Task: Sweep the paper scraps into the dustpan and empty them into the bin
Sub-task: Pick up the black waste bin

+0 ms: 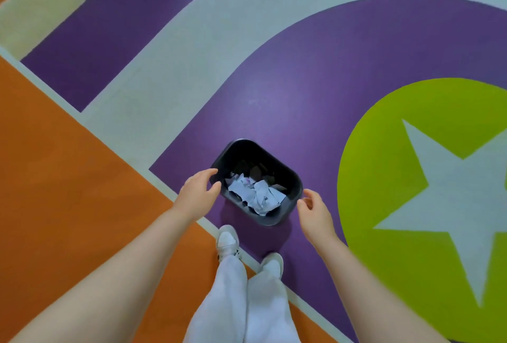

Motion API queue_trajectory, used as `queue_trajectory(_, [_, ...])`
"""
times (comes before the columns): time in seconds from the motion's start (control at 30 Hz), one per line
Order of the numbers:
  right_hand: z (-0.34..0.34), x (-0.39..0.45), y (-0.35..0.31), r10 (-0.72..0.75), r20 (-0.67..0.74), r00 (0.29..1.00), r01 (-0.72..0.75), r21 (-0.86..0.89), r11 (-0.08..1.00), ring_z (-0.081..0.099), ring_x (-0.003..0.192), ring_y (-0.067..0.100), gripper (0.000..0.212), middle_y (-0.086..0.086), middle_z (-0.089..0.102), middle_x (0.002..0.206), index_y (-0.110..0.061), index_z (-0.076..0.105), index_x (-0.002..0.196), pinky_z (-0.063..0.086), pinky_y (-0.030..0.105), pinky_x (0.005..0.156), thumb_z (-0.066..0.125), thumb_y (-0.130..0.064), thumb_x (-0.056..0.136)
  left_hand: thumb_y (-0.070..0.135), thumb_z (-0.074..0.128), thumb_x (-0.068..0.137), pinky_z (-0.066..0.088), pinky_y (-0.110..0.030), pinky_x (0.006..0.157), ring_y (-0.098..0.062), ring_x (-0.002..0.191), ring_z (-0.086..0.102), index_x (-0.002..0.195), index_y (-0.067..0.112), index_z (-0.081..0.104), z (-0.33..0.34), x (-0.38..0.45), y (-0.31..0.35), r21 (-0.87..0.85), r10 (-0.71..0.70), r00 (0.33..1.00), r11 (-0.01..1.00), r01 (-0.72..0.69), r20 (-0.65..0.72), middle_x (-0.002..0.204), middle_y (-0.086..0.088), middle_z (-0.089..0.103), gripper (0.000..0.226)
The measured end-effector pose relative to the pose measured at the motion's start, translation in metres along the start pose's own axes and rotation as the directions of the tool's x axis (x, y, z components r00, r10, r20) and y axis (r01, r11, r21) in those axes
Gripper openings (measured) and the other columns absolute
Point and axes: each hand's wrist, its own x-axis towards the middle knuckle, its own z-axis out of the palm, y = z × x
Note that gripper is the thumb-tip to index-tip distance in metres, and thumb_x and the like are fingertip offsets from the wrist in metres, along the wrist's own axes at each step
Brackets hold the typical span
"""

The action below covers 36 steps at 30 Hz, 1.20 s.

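Black bin [285, 175] with white, faintly grey-printed crumpled paper scraps [255, 193] inside. Floor [274, 112] patterned in flat colour blocks: purple curved bands, pale grey-white stripes between them, an orange area along the left edge, and a lime-green circle [384, 150] at the right edge with a pale grey-white star [461, 205] in it. White trousers [247, 301], and white shoes [227, 241] with small dark marks.

The black oblong plastic bin [256, 182] is set on the floor [274, 112] before two white shoes [227, 241]; crumpled white paper scraps [255, 193] are held in it.
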Motion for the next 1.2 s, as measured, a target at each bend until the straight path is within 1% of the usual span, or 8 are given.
queue_trajectory(0.2, [0.053, 0.093, 0.036, 0.251, -0.016, 0.968, -0.249, 0.091, 0.964, 0.053, 0.099, 0.027, 0.046, 0.007, 0.059, 0.115, -0.011, 0.042, 0.138, 0.037, 0.030, 0.077, 0.046, -0.011, 0.092, 0.035, 0.048, 0.096, 0.029, -0.046, 0.115, -0.029, 0.145, 0.024, 0.153, 0.013, 0.021, 0.055, 0.095, -0.026, 0.270, -0.021, 0.989, 0.963, -0.021, 0.150, 0.159, -0.009, 0.022, 0.067])
queue_trajectory(0.47, [0.092, 0.152, 0.059, 0.472, 0.017, 0.881, -0.451, 0.326, 0.831, 0.049, 0.070, 0.020, 0.044, 0.007, 0.058, 0.091, -0.004, 0.045, 0.124, 0.039, 0.028, 0.058, 0.052, -0.017, 0.083, 0.034, 0.052, 0.095, 0.025, -0.045, 0.117, -0.029, 0.148, 0.017, 0.154, 0.007, 0.003, 0.082, 0.159, -0.047, 0.143, -0.158, 0.979, 0.980, 0.139, 0.132, 0.161, -0.012, 0.013, 0.081])
queue_trajectory(0.6, [0.098, 0.155, 0.059, 0.468, -0.026, 0.883, -0.429, 0.360, 0.829, 0.054, 0.077, 0.024, 0.044, 0.012, 0.063, 0.104, -0.006, 0.049, 0.122, 0.041, 0.029, 0.059, 0.053, -0.020, 0.081, 0.029, 0.054, 0.089, 0.052, -0.042, 0.076, -0.031, 0.103, 0.059, 0.139, 0.012, 0.034, 0.083, 0.171, -0.055, 0.030, -0.179, 0.977, 0.984, 0.176, 0.117, 0.128, -0.014, 0.052, 0.056])
queue_trajectory(0.67, [0.100, 0.153, 0.057, 0.459, -0.063, 0.886, -0.409, 0.360, 0.839, 0.054, 0.077, 0.025, 0.050, 0.017, 0.064, 0.112, -0.007, 0.053, 0.122, 0.040, 0.028, 0.055, 0.053, -0.024, 0.075, 0.023, 0.054, 0.086, 0.044, -0.033, 0.055, -0.024, 0.070, 0.057, 0.109, 0.011, 0.048, 0.079, 0.171, -0.054, -0.050, -0.163, 0.983, 0.985, 0.168, 0.086, 0.097, -0.010, 0.058, 0.027])
queue_trajectory(0.77, [0.101, 0.147, 0.050, 0.436, -0.105, 0.894, -0.373, 0.366, 0.853, 0.053, 0.077, 0.025, 0.052, 0.018, 0.063, 0.116, -0.007, 0.055, 0.121, 0.039, 0.027, 0.055, 0.050, -0.024, 0.073, 0.016, 0.051, 0.081, 0.033, -0.030, 0.046, -0.020, 0.051, 0.044, 0.083, 0.008, 0.051, 0.068, 0.165, -0.055, -0.096, -0.140, 0.990, 0.985, 0.141, 0.017, 0.073, -0.013, 0.054, 0.008])
queue_trajectory(0.93, [0.094, 0.138, 0.028, 0.361, -0.190, 0.913, -0.284, 0.338, 0.897, 0.052, 0.083, 0.027, 0.045, 0.016, 0.061, 0.111, -0.008, 0.055, 0.118, 0.040, 0.030, 0.061, 0.050, -0.023, 0.076, 0.016, 0.050, 0.083, 0.042, -0.035, 0.051, -0.024, 0.057, 0.051, 0.087, 0.012, 0.058, 0.043, 0.140, -0.060, -0.138, -0.140, 0.989, 0.982, 0.132, -0.049, 0.079, -0.017, 0.063, 0.010])
queue_trajectory(1.1, [0.087, 0.117, -0.010, 0.204, -0.206, 0.957, -0.146, 0.267, 0.953, 0.038, 0.062, 0.022, 0.004, 0.003, 0.046, 0.069, -0.015, 0.048, 0.072, 0.027, 0.029, 0.049, 0.048, -0.015, 0.075, 0.023, 0.049, 0.088, 0.049, -0.034, 0.060, -0.021, 0.080, 0.061, 0.115, 0.018, 0.058, 0.015, 0.104, -0.074, -0.184, -0.214, 0.971, 0.964, 0.193, -0.103, 0.099, -0.002, 0.065, 0.028])
queue_trajectory(1.2, [0.084, 0.105, -0.034, 0.107, -0.185, 0.977, -0.065, 0.221, 0.973, 0.036, 0.059, 0.020, 0.006, 0.001, 0.044, 0.064, -0.013, 0.048, 0.073, 0.027, 0.029, 0.049, 0.048, -0.012, 0.078, 0.023, 0.048, 0.091, 0.050, -0.036, 0.064, -0.022, 0.082, 0.062, 0.129, 0.024, 0.050, -0.002, 0.078, -0.085, -0.253, -0.273, 0.954, 0.939, 0.234, -0.128, 0.101, -0.001, 0.065, 0.038])
